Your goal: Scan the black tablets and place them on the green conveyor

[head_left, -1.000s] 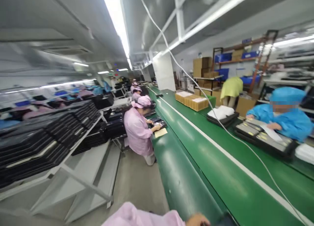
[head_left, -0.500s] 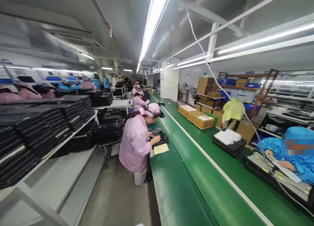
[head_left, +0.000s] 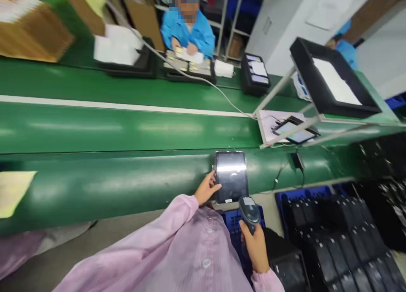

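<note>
Holding a tablet [head_left: 231, 176] upright against the near edge of the green worktop [head_left: 127, 131], our left hand [head_left: 207, 189] has a narrow grip on its left side, fingertips only. Our right hand [head_left: 255, 246] is wrapped around a handheld scanner [head_left: 250, 212], its head just below the tablet's lower edge. We judge the tablet at risk: so light a hold could let it slide off the rounded edge toward the black trays [head_left: 333, 237] below.

text: none legible | labels: too blurred (trays, scanner) | signs: none
</note>
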Available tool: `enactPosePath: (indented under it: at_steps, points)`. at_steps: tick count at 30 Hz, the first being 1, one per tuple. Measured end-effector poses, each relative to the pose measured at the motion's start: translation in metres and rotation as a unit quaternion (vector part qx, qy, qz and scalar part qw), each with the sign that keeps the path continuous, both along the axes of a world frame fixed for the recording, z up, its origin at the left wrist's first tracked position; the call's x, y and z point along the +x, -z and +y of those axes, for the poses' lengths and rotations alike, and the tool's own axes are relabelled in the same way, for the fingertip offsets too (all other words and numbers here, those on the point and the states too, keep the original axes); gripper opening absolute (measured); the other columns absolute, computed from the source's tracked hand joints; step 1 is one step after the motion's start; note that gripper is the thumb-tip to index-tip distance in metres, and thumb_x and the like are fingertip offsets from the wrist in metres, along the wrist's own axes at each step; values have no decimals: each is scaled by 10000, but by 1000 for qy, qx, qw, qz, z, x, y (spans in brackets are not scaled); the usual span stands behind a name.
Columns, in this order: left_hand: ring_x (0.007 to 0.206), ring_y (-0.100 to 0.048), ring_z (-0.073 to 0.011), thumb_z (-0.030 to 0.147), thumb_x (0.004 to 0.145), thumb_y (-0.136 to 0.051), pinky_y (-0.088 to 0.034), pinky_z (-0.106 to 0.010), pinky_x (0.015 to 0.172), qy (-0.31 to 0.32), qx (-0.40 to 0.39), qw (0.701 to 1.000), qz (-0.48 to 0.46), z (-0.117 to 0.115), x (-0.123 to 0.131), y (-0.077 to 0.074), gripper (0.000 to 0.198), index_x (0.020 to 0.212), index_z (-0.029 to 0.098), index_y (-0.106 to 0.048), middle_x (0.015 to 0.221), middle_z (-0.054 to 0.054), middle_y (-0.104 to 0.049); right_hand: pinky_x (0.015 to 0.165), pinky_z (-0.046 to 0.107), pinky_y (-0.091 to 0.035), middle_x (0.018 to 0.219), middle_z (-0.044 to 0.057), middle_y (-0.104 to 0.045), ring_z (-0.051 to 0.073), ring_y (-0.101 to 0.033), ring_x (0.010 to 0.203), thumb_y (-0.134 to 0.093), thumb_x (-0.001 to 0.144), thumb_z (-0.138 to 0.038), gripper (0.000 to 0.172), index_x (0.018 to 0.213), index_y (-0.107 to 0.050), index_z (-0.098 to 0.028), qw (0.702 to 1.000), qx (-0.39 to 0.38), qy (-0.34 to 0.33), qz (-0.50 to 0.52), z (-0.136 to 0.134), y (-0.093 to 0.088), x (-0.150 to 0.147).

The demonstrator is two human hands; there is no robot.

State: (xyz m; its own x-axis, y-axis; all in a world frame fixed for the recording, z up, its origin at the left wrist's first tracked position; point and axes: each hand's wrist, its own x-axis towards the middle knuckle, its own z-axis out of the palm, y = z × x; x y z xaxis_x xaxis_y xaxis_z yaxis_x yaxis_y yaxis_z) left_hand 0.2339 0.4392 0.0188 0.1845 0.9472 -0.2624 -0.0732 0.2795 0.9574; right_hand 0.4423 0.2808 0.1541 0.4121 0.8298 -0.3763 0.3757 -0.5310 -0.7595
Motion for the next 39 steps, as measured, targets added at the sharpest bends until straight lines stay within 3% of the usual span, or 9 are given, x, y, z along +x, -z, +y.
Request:
enactPosePath:
  at_steps: [2,6,9,11,18,23,27,33,39]
  points:
    - [748,-510,-103,453,773,-764,-475,-300,765,4,-10,1000,-16,2,-2,3,877,1528,209,-392,1123,-36,-499,563,315,-468,624,32,-635,202,-582,572,-719,801,-635,475,867,-691,-166,999,-38,6,18,-10,-6,-9]
    - [824,-542,-126,415,732,-800,-486,-294,749,-8,-1,1000,18,11,1,-5,946,1554,231,-371,1234,-71,-458,703,328,-513,776,66,-721,241,-666,746,-680,852,-508,345,930,-707,-173,997,-59,-34,27,-4,-13,-27]
    - [812,-535,-133,425,782,-777,-501,-312,785,-49,29,996,69,37,5,-13,868,1546,231,-415,1244,-83,-461,808,328,-515,942,76,-756,247,-687,872,-651,869,-435,309,1026,-717,-176,996,-66,-58,27,-2,-16,-36]
    - [790,-529,-136,433,807,-777,-505,-335,843,-64,42,992,104,59,7,-17,833,1541,218,-447,1233,-91,-476,803,326,-511,934,72,-754,243,-685,856,-638,876,-422,306,1040,-713,-174,995,-73,-58,22,-4,-15,-38]
    - [757,-539,-163,454,807,-822,-486,-380,900,-22,27,982,186,112,-3,-25,755,1471,208,-559,1074,-72,-516,736,333,-517,863,72,-745,252,-688,792,-619,898,-470,346,1052,-693,-170,993,-99,-61,28,-9,-13,-38]
    - [800,-569,-155,412,711,-892,-489,-334,827,-8,13,990,143,120,-12,-28,698,1309,192,-607,1086,-68,-539,843,340,-524,976,91,-755,259,-697,900,-649,883,-484,336,1014,-699,-179,996,-69,-46,32,-10,-15,-31]
    - [771,-574,-154,445,607,-935,-463,-293,733,10,-52,995,83,119,-19,-38,746,1186,190,-540,947,-19,-596,696,332,-515,767,73,-715,241,-663,722,-666,865,-519,335,873,-666,-184,997,-66,-7,35,-11,-13,-17]
    - [728,-566,-141,388,455,-974,-437,-274,670,-9,-127,987,100,130,-19,-57,743,1018,176,-538,889,6,-599,595,314,-485,679,34,-673,197,-585,574,-661,867,-546,401,977,-705,-163,996,-44,19,72,-8,-7,5]
    - [762,-594,-154,389,374,-985,-440,-268,674,-21,-163,981,108,143,-13,-86,751,949,166,-557,793,29,-605,663,326,-537,812,104,-738,250,-690,747,-716,812,-602,487,964,-723,-139,993,-9,79,87,7,24,24]
